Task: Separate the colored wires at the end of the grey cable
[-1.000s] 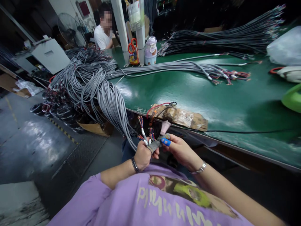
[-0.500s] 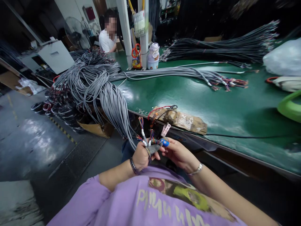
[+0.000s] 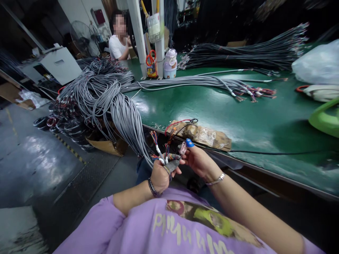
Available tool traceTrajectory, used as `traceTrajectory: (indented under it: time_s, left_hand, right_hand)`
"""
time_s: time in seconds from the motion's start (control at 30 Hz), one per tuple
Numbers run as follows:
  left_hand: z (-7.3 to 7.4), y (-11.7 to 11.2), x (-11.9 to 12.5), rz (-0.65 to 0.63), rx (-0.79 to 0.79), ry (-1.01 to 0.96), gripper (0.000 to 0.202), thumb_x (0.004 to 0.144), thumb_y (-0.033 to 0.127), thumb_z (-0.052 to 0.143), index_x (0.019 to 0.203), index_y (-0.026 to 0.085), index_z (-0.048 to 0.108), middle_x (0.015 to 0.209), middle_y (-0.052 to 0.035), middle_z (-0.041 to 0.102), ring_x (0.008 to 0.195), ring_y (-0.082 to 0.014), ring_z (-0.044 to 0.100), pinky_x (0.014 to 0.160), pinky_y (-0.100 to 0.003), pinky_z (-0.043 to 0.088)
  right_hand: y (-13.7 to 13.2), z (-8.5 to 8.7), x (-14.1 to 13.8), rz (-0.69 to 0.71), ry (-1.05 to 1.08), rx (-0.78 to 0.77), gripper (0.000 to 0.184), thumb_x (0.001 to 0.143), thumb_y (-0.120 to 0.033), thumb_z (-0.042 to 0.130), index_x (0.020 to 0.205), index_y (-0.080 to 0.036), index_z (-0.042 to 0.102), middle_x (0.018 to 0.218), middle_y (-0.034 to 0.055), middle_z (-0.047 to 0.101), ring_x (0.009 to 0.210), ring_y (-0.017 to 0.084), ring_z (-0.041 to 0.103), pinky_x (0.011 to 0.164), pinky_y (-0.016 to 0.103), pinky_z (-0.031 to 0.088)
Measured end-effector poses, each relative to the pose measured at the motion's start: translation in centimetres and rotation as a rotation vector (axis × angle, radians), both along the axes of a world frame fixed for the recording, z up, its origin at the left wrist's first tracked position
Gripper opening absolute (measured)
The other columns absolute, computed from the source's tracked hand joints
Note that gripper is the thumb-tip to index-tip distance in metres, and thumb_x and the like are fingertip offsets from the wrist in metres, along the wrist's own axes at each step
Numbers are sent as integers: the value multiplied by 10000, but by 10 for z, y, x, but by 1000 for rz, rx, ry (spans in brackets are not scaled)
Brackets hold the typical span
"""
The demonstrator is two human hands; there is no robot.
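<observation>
My left hand (image 3: 161,174) is closed around several grey cables (image 3: 132,121). Their stripped ends fan out above the fist in thin coloured wires (image 3: 154,137), with white bands below the split. A worn grey cover (image 3: 172,165) wraps the thumb of this hand. Close beside it, my right hand (image 3: 197,160) has its thumb raised away from the fingers, and a blue cap (image 3: 189,143) sits on the thumb tip. Just behind those fingers is a small pink clip-like piece (image 3: 183,148) at the bench edge; whether they touch it I cannot tell.
On the green bench (image 3: 212,113) lie a taped cardboard strip (image 3: 209,135), more grey cables and a black cable bundle (image 3: 238,54). A lidded cup (image 3: 170,63) stands by the posts. A large cable heap (image 3: 97,91) hangs over the left edge. Another person (image 3: 118,46) sits behind.
My right thumb has lifted off the wires and spread up from the fingers, beside the pink piece. My left hand keeps its hold on the cables. The view has shifted slightly.
</observation>
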State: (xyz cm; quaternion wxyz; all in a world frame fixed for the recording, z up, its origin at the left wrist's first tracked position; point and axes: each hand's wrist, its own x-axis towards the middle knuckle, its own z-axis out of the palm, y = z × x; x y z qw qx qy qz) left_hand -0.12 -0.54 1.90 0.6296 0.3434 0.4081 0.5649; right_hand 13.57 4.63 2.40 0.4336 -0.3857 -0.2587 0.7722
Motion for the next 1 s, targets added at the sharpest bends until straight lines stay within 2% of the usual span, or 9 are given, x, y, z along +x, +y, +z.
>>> traceTrajectory:
  time_s: [0.2,0.43,0.63,0.77,0.83,0.9,0.97,1.0]
  left_hand:
    - [-11,4,3,-13,27,68,335,710,430,754,836,130,676,805,-84,733,461,-77,536,392,-197,286]
    - [-9,6,4,-58,1,100,359,690,439,768,827,117,692,799,-90,734,448,-73,543,375,-183,280]
    - [-10,2,-1,-53,-20,72,359,683,435,775,814,114,684,784,-93,736,424,-73,542,370,-180,276]
    - [-13,0,-7,-91,-60,76,380,683,446,774,838,109,691,798,-105,737,477,-104,596,391,-181,316]
    - [-15,1,-8,-83,-92,61,409,691,477,759,861,109,702,817,-116,739,577,-143,652,450,-192,391]
    - [-18,4,-8,-46,-92,49,410,689,478,758,858,107,714,846,-126,740,721,-181,689,581,-226,480]
    - [-21,6,-7,-11,-75,46,391,680,455,770,858,110,720,888,-127,740,844,-202,693,707,-258,513]
    - [-22,6,-8,-4,-77,42,392,679,454,771,868,114,719,901,-124,739,861,-203,692,724,-264,516]
  right_hand:
    - [0,-8,-3,-93,123,-22,337,705,-506,772,729,-189,661,657,1,616,561,116,527,522,250,489]
    - [2,-12,-3,-91,162,-27,337,702,-484,784,781,-171,684,695,19,683,514,113,543,425,227,444]
    - [-3,-20,5,-67,192,-98,420,792,-608,637,741,-192,665,692,25,669,608,133,615,557,248,545]
    - [-6,-24,17,-116,136,-195,312,847,-482,631,719,-199,661,730,27,690,610,113,619,581,224,538]
    - [-8,-25,22,-155,79,-202,218,836,-396,663,740,-200,675,735,21,695,609,108,615,588,222,537]
    - [-11,-25,26,-170,-8,-149,148,791,-334,711,743,-198,678,732,16,692,603,105,607,583,220,532]
    - [-14,-25,31,-168,-114,-72,141,737,-311,757,745,-195,677,743,13,692,594,99,596,569,214,524]
    - [-16,-25,33,-167,-165,-37,159,716,-316,773,757,-194,680,747,12,692,590,96,590,562,208,518]
